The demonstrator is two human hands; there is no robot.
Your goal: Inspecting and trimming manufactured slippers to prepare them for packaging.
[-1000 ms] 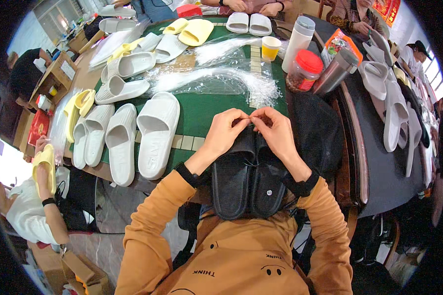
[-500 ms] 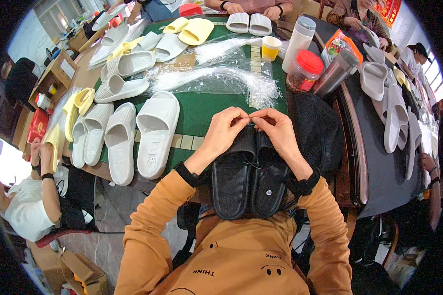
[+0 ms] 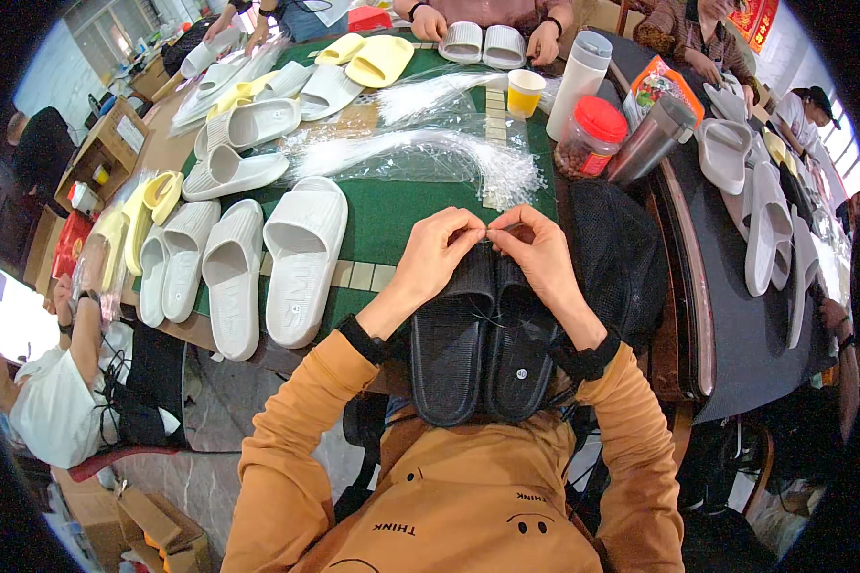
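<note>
Pinching above black slippers (image 3: 478, 344): L hand (image 3: 437, 256), R hand (image 3: 543, 258).

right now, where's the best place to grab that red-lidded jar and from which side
Probably around the clear body of the jar, just under its red lid, coming from the near side. It stands upright, and a steel tumbler crowds its right while a tall white bottle stands close behind, so the near face looks freest.
</note>
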